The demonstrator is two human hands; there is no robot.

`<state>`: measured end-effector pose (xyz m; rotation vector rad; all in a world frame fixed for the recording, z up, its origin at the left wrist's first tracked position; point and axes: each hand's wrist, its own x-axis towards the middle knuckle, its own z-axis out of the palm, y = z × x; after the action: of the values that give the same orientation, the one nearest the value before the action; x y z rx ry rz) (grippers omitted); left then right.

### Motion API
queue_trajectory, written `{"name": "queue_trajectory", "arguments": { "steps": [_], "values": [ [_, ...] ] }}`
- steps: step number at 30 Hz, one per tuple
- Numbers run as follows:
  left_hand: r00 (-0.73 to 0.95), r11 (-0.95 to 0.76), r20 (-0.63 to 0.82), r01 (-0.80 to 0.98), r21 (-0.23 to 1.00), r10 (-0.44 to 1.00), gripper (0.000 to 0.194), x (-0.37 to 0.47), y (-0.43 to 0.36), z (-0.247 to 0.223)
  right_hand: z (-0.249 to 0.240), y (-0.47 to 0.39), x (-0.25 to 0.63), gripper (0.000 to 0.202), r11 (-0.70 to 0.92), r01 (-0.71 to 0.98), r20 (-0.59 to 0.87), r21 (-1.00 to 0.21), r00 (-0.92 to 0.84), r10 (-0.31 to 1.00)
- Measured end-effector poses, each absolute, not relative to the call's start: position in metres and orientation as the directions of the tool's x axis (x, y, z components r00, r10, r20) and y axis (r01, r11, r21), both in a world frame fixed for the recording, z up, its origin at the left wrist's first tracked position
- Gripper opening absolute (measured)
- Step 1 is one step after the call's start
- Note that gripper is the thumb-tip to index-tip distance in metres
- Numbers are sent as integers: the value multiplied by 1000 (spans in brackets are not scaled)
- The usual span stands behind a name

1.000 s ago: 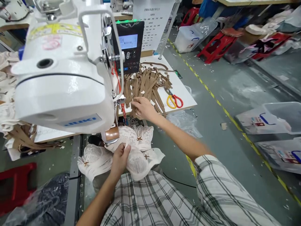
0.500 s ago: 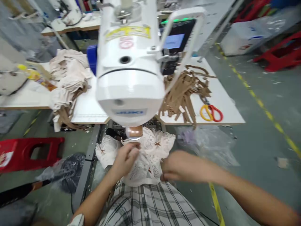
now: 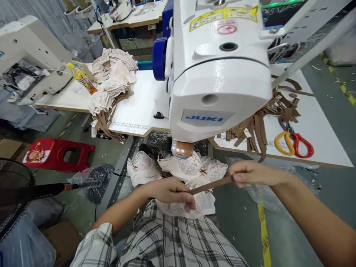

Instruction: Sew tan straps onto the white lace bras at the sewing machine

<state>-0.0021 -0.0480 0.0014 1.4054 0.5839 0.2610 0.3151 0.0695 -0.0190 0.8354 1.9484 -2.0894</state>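
A brown strap (image 3: 213,185) is stretched between my two hands in front of the sewing machine. My left hand (image 3: 174,193) is closed around its near end, fingers curled over it. With fingers pinched, my right hand (image 3: 243,173) grips the other end, a little higher and to the right. Below and behind the strap, cream lace bras (image 3: 191,167) with small brown bows lie in my lap and under the head of the white sewing machine (image 3: 219,85). The lower parts of the bras are partly hidden by my left hand.
Brown straps (image 3: 258,129) and scissors (image 3: 294,144) with yellow and red handles lie on the right tabletop. Cream garments (image 3: 114,78) are heaped on the left, beside a yellow-capped bottle (image 3: 82,78). A red stool (image 3: 59,154) and a fan (image 3: 16,196) stand at left.
My view has turned left. My right hand has risen and now grips a brown strap, pulled taut to my left hand, which has moved down from near the machine head.
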Motion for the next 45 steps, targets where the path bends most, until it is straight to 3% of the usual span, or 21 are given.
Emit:
{"name": "queue_trajectory", "arguments": {
  "steps": [2, 4, 6, 7, 8, 9, 11, 12, 14, 17, 19, 22, 25, 27, 29, 32, 35, 40, 45],
  "values": [
    [811, 231, -224, 113, 966, 541, 47, -3, -42, 0, -39, 69, 324, 55, -340, 376, -500, -862, -741, 448],
    [750, 282, -230, 61, 957, 621, 48, 2, -37, -3, -53, 59, 319, 53, -400, 207, -448, -893, -505, 738],
    [641, 298, -237, 15, 955, 730, 47, 12, -33, -5, -62, 39, 305, 56, -258, 175, -274, -950, -74, 959],
    [582, 291, -239, 6, 957, 777, 46, 19, -31, -5, -65, 26, 295, 55, -158, 245, -125, -957, 145, 982],
    [530, 276, -239, 10, 961, 813, 45, 25, -29, -4, -67, 13, 285, 55, -89, 323, -15, -942, 226, 974],
    [491, 253, -232, 25, 967, 840, 44, 32, -28, -3, -69, 0, 275, 57, -47, 361, -4, -931, 117, 993],
    [450, 191, -201, 67, 979, 870, 42, 42, -27, 0, -70, -19, 256, 68, -26, 317, -134, -948, -322, 937],
    [434, 156, -182, 95, 983, 882, 41, 47, -27, 2, -69, -24, 248, 73, -83, 244, -194, -966, -476, 858],
    [412, 113, -169, 156, 981, 895, 39, 53, -27, 8, -64, -25, 236, 78, -268, 59, -250, -962, -590, 767],
    [438, 101, -200, 240, 966, 876, 38, 59, -26, 19, -48, -9, 226, 64, -495, -169, -315, -853, -589, 744],
    [458, 59, -189, 283, 957, 869, 39, 58, -24, 24, -37, 6, 223, 50, -547, -223, -347, -807, -570, 745],
    [435, -194, 18, 363, 911, 900, 34, 48, -19, 25, -24, 30, 221, 38, -404, -289, -304, -868, -334, 892],
    [336, -443, 292, 601, 665, 895, 34, 29, -12, 15, -19, 56, 222, 31, -199, -225, -157, -954, -191, 969],
    [232, -397, 363, 776, 491, 903, 34, 19, -8, 7, -17, 70, 222, 29, -157, -132, -116, -979, -271, 956],
    [106, -272, 370, 858, 435, 923, 29, 13, -7, 3, -15, 81, 221, 28, -103, -12, -92, -995, -348, 933],
    [7, -188, 332, 836, 515, 943, 25, 9, -7, 1, -9, 90, 215, 16, 67, 186, -1, -980, -344, 939],
    [55, -205, 248, 744, 636, 967, 28, -1, -5, -4, -2, 98, 205, 11, 228, 306, 131, -924, -308, 942],
    [250, -183, 47, 554, 812, 967, 36, -22, 2, -16, -2, 111, 192, 13, 412, 302, 288, -860, -378, 880],
    [140, -85, 8, 554, 828, 990, 33, -12, -3, -1, -13, 116, 188, 22, 469, 346, 352, -813, -350, 868]
  ]
}}
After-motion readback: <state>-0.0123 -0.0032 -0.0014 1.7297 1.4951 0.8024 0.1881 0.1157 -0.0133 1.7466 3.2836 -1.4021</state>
